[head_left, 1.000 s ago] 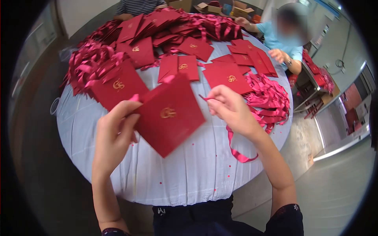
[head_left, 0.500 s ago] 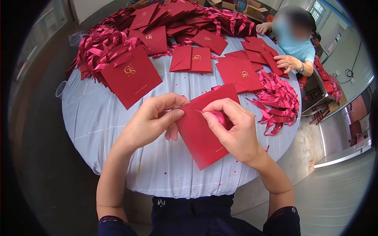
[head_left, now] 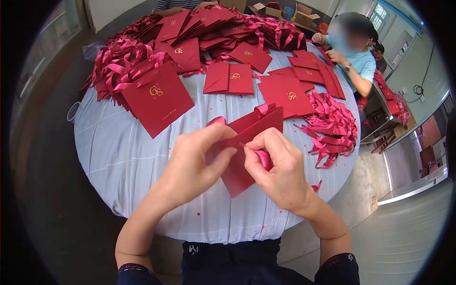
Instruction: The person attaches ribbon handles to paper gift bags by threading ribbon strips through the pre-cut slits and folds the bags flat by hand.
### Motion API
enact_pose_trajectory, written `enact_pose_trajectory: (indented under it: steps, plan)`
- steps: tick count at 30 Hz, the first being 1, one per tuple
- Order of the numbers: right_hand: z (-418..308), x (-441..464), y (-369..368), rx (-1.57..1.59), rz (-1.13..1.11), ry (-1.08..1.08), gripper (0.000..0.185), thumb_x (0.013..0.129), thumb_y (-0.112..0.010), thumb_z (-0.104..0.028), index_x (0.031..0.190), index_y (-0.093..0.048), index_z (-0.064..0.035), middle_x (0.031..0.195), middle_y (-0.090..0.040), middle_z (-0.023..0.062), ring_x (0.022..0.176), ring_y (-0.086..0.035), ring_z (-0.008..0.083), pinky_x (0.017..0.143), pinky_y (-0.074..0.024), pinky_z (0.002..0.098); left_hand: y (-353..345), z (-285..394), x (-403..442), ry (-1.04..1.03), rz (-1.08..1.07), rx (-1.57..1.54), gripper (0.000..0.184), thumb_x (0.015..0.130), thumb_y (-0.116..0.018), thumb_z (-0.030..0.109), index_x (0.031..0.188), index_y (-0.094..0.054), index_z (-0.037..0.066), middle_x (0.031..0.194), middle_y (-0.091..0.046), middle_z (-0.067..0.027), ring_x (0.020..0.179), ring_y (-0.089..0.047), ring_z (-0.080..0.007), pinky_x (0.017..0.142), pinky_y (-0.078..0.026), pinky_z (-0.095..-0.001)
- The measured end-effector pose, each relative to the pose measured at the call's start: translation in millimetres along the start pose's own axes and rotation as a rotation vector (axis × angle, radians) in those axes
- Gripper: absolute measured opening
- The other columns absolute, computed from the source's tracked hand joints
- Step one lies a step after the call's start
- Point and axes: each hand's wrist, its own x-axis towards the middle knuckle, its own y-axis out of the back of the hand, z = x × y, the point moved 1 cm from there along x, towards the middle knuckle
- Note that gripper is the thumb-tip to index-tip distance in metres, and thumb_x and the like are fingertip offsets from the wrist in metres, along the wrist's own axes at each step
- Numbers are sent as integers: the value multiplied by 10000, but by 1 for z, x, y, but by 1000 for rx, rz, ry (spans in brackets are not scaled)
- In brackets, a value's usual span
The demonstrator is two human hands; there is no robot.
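Note:
A red paper bag [head_left: 237, 174] is held tilted above the near half of the table, its top edge parted. My left hand [head_left: 197, 164] grips the bag's upper left edge, fingers behind or inside it and partly hidden. Pinched in my right hand [head_left: 278, 168] is a pink ribbon [head_left: 264, 160], its thin tip against the front of the bag near the top. A loop of pink ribbon [head_left: 262, 109] shows at the bag's top. Ribbon also shows above my left fingers.
On the white-covered round table [head_left: 128, 175] lie finished-looking red bags [head_left: 159, 97], flat bags [head_left: 229, 78], a ribbon heap [head_left: 332, 123] and a large bag pile [head_left: 204, 28]. A co-worker in light blue [head_left: 358, 66] handles bags at the right; another in stripes [head_left: 173, 4] sits across.
The bag has moved from the left toward the middle and turned. My right hand has brought the ribbon tip from beside the bag to its front. The co-worker's hands at the right have shifted.

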Motion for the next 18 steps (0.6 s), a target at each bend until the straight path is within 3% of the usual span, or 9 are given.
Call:
enact_pose_trajectory:
  steps: [4,10,13,15,18]
  plan:
    - [-8,-4,4,-51,16,-35,129,764,-631,80,823,-533,20,743,-538,101,581,-506,185,526,-422,295,-12,9,0,-173,74,138,191,787,-630,-66,969,-600,-19,785,-643,-87,605,-597,-114,522,-461,-235]
    - [-8,-8,3,-21,85,-89,132,765,-618,88,828,-524,20,741,-533,115,578,-515,223,536,-429,324,-19,13,-1,-192,58,210,211,781,-618,-74,982,-600,-11,784,-638,-102,599,-614,-152,527,-482,-255]
    - [-12,-7,2,-99,85,-61,131,769,-610,88,831,-518,19,741,-536,130,588,-534,253,538,-433,331,-22,14,-1,-205,60,238,221,779,-617,-73,989,-598,-9,792,-634,-107,598,-618,-168,526,-487,-263]
    - [-17,-6,2,-218,90,68,121,777,-598,85,831,-512,19,730,-538,138,600,-547,270,537,-435,337,-23,15,-1,-210,63,241,224,778,-617,-72,992,-598,-9,796,-632,-108,598,-620,-176,525,-488,-266]
    - [-10,-1,12,-17,13,-82,113,781,-593,83,833,-517,18,721,-543,135,596,-545,266,538,-434,335,-23,16,-2,-222,70,261,224,779,-618,-68,993,-600,-5,802,-630,-106,597,-620,-179,521,-485,-269]
